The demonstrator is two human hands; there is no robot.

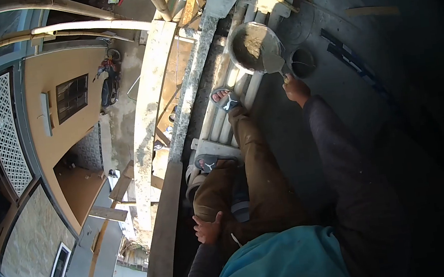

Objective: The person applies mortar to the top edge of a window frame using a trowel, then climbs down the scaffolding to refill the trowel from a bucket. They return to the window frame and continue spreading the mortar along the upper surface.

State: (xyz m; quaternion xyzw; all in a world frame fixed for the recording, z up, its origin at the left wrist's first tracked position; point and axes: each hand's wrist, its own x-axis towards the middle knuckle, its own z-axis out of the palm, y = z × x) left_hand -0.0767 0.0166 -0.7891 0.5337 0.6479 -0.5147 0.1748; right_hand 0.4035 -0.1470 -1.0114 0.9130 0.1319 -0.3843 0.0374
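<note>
My right hand [297, 91] is closed around the handle of a trowel [274, 63]. The trowel's blade is at the near right rim of a round bucket [232, 54] and overlaps its opening. Wet grey mortar [252, 42] lies inside the bucket, partly sunlit. Down at the left, my left hand [209, 228] rests on my bent leg in brown trousers, thumb apart from the fingers and nothing held. A smaller dark pail [302, 63] stands just right of the bucket, close to my right hand.
Bamboo poles [254, 91] form the platform under my sandalled feet. A concrete ledge [194, 95] runs along its left side, with a steep drop to the ground beyond. A long dark level-like bar [354, 61] lies at right. More bamboo [89, 26] crosses the upper left.
</note>
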